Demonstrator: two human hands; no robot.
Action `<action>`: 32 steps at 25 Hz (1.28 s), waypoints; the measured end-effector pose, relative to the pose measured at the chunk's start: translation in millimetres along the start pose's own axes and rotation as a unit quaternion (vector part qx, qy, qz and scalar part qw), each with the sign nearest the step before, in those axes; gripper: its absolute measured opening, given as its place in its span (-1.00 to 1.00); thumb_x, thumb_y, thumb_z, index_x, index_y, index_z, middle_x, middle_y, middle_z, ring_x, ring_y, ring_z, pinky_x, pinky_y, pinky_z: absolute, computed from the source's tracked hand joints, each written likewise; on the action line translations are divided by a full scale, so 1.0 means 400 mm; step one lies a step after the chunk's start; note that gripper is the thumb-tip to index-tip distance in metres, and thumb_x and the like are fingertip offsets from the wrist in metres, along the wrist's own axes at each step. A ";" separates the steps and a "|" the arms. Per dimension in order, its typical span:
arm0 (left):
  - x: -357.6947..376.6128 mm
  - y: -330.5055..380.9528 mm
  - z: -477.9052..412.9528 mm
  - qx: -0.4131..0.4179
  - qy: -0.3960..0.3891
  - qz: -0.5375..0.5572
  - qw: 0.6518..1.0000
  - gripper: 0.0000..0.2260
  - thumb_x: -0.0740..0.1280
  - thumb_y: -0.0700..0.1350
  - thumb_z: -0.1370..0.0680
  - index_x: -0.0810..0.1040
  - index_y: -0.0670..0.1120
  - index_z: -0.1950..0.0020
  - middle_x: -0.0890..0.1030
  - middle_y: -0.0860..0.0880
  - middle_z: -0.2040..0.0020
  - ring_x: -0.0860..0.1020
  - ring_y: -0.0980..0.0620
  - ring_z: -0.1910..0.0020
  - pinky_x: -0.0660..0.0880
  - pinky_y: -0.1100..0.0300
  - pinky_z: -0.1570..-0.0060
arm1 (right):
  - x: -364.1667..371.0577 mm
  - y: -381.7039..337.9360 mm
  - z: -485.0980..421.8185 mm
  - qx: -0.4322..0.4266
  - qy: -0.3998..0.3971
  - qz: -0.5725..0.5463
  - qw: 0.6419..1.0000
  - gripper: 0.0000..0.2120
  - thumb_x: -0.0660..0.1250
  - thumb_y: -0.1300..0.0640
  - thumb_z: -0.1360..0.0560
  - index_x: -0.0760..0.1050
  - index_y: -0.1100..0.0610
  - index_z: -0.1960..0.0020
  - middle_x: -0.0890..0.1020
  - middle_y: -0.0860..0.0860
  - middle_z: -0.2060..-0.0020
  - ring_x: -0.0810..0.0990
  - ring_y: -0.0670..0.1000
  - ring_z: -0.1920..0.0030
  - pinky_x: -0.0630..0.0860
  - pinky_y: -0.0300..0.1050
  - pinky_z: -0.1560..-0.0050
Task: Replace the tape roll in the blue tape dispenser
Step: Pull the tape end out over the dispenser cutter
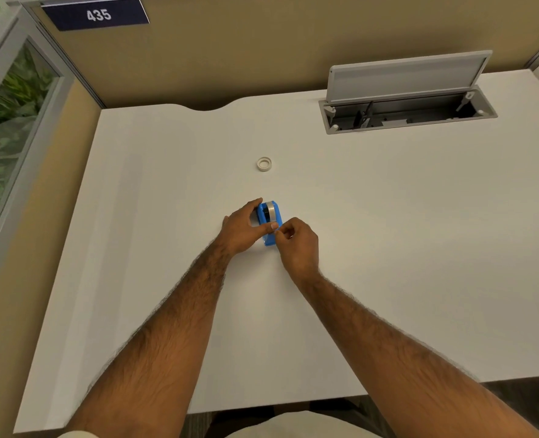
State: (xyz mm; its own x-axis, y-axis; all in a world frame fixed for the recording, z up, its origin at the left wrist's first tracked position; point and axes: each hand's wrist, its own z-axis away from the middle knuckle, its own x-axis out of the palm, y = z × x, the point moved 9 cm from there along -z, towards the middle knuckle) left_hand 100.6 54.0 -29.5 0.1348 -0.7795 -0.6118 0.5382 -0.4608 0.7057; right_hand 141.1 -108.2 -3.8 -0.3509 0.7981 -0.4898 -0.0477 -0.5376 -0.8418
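At the far left stands a glass partition panel printed with green leaves (12, 115), and above it on the tan cubicle wall hangs a dark blue sign reading 435 (97, 14). The white desk (154, 191) fills most of the view.

Near the desk's middle, the left hand (241, 227) grips the small blue plastic tape dispenser (269, 237) from its left side. The forefinger curls round the far end and the thumb lies across the top. The dispenser rests on the desk, and a roll of clear tape on a dark hub (270, 209) sits in its far end.

Beyond it, well apart, a small whitish tape ring (264, 164) lies flat on the desk.

The right hand (296, 245) has its fingers curled, with thumb and forefinger pinching the dispenser's near right edge.

At the far right, a grey cable hatch (410, 116) is set into the desk, its lid (407, 75) propped open.
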 end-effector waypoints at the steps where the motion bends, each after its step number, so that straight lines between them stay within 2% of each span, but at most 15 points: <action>1: 0.001 -0.002 -0.001 -0.002 0.000 0.003 1.000 -0.29 0.41 0.23 -0.46 0.24 0.08 -0.53 0.37 0.04 -0.50 0.35 -0.02 -0.44 0.24 -0.15 -0.45 | 0.003 0.008 0.000 0.032 -0.003 -0.046 0.998 -0.90 0.34 0.16 -0.52 0.51 0.16 0.15 0.61 0.02 0.24 0.56 -0.01 0.27 0.54 -0.13 0.28; 3: 0.002 -0.003 -0.003 -0.003 -0.003 0.009 1.000 -0.32 0.40 0.23 -0.48 0.25 0.09 -0.53 0.37 0.05 -0.49 0.36 -0.02 -0.44 0.24 -0.15 -0.45 | 0.018 0.038 0.007 0.124 -0.014 -0.157 0.980 -0.91 0.35 0.17 -0.52 0.54 0.19 0.13 0.65 0.09 0.23 0.59 0.00 0.33 0.56 -0.16 0.37; 5: 0.003 -0.004 -0.004 -0.005 -0.005 0.017 1.000 -0.34 0.38 0.24 -0.49 0.26 0.10 -0.52 0.39 0.05 -0.48 0.37 -0.02 -0.43 0.22 -0.17 -0.46 | 0.041 0.066 0.025 0.221 -0.039 -0.274 0.935 -0.93 0.37 0.21 -0.51 0.57 0.23 0.08 0.65 0.12 0.25 0.57 -0.02 0.38 0.55 -0.20 0.40; 7: 0.003 -0.005 -0.003 -0.010 -0.004 0.024 1.000 -0.36 0.33 0.28 -0.50 0.27 0.11 -0.51 0.40 0.06 -0.48 0.37 -0.02 -0.43 0.20 -0.18 -0.46 | 0.057 0.075 0.038 0.269 -0.057 -0.341 0.899 -0.89 0.38 0.25 -0.51 0.58 0.28 0.01 0.62 0.14 0.27 0.56 -0.02 0.39 0.58 -0.18 0.37; 10: 0.002 -0.004 -0.002 -0.008 -0.003 0.019 1.000 -0.38 0.29 0.28 -0.53 0.25 0.10 -0.53 0.39 0.04 -0.49 0.36 -0.04 -0.44 0.19 -0.20 -0.46 | 0.060 0.078 0.038 0.277 -0.064 -0.358 0.889 -0.86 0.39 0.26 -0.51 0.58 0.30 -0.04 0.62 0.16 0.26 0.59 -0.01 0.38 0.61 -0.16 0.34; 17: 0.006 -0.013 0.002 -0.008 -0.025 0.010 1.000 -0.32 0.40 0.13 -0.51 0.17 0.11 -0.56 0.30 0.04 -0.54 0.29 -0.03 -0.49 0.11 -0.22 -0.49 | 0.057 0.102 0.048 0.279 -0.046 -0.350 0.893 -0.87 0.39 0.24 -0.51 0.58 0.26 -0.03 0.65 0.16 0.22 0.61 0.00 0.34 0.61 -0.16 0.33; 23: 0.007 -0.011 0.005 -0.017 -0.018 0.012 1.000 -0.40 0.35 -0.03 -0.57 0.18 0.11 -0.56 0.31 0.03 -0.53 0.27 -0.04 -0.49 0.04 -0.21 -0.51 | 0.074 0.115 0.059 0.315 -0.048 -0.387 0.865 -0.87 0.37 0.26 -0.52 0.58 0.28 -0.04 0.64 0.15 0.23 0.62 0.01 0.35 0.62 -0.14 0.34; 32: 0.003 -0.004 0.011 -0.024 -0.012 0.014 1.000 -0.41 0.34 -0.01 -0.57 0.20 0.11 -0.55 0.32 0.04 -0.53 0.26 -0.04 -0.49 0.03 -0.21 -0.51 | 0.099 0.126 0.061 0.324 -0.065 -0.402 0.854 -0.86 0.36 0.28 -0.52 0.58 0.28 -0.07 0.68 0.18 0.15 0.65 0.05 0.27 0.64 -0.09 0.23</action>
State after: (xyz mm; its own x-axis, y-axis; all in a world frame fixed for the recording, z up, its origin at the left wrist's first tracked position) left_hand 96.0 51.8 -29.9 0.1312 -0.8018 -0.5830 0.5746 -0.4178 0.7038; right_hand 101.9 -110.5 -60.1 -0.0599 0.9657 0.2525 -0.8149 0.0988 -0.5711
